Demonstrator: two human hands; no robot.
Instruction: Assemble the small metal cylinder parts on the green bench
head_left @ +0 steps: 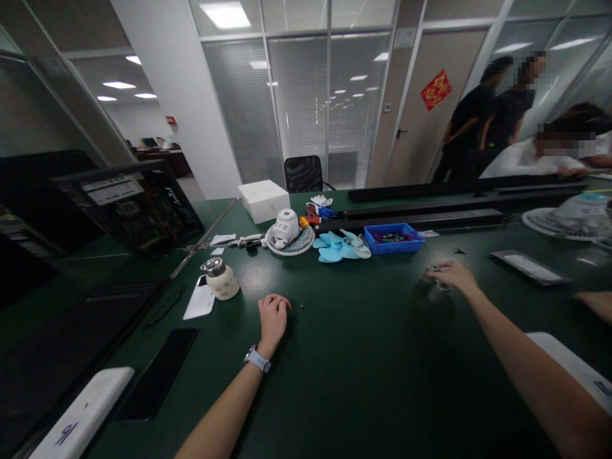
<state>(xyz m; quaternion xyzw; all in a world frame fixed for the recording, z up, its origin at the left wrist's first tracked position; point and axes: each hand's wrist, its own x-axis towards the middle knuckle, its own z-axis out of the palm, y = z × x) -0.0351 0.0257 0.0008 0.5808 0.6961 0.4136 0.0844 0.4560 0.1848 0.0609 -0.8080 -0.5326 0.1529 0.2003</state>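
Observation:
My left hand (pixel 274 319), with a watch (pixel 257 359) on its wrist, rests on the green tabletop. Its fingers are curled together, and what they hold, if anything, is hidden. Just right of them lies a tiny dark round piece (pixel 302 306). Farther right, my right hand (pixel 454 275) is closed at the top of a small grey cylindrical piece (pixel 438 292), whose exact kind I cannot make out. Beyond the hands are light-blue fan blades (pixel 337 247), a white fan body on its round grille (pixel 289 239), and a blue tray (pixel 394 239) of small parts.
Left of my hands stand a cream jar (pixel 222 284), a white card (pixel 199 299) and a black slab (pixel 160 373). A white box (pixel 264 201) and long black rails (pixel 459 213) lie behind. Another person's arm (pixel 595 305) reaches in at right, near a flat grey device (pixel 530 268).

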